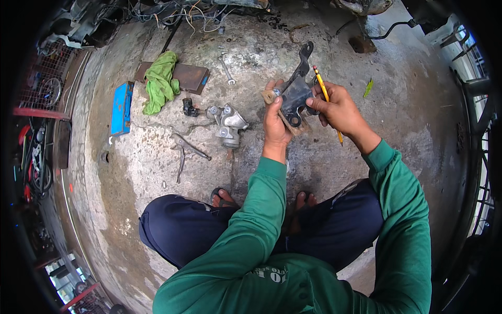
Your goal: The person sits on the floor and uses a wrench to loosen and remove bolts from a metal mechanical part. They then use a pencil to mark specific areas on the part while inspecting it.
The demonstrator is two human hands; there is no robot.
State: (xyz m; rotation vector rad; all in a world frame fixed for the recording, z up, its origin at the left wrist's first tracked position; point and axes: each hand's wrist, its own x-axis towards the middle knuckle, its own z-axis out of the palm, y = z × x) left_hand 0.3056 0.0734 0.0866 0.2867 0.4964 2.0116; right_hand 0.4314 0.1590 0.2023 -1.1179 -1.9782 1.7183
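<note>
A black metal bracket (297,93) with a long arm and round holes is held up in front of me, above the floor. My left hand (275,128) is closed round its left side, thumb up, together with a rough brown flat piece (270,96) pressed along the bracket. What that piece is made of, I cannot tell. My right hand (342,109) grips the bracket's right edge between thumb and fingers. A yellow pencil (322,85) is tucked in the same hand, its eraser end up and its tip pointing down towards me.
On the concrete floor to the left lie a silver metal housing (228,123), a black fitting (189,107), locking pliers (188,149) and a wrench (226,71). A green cloth (161,83) drapes a dark metal slab (192,78) near a blue box (121,108). Wires (193,15) tangle at the far edge.
</note>
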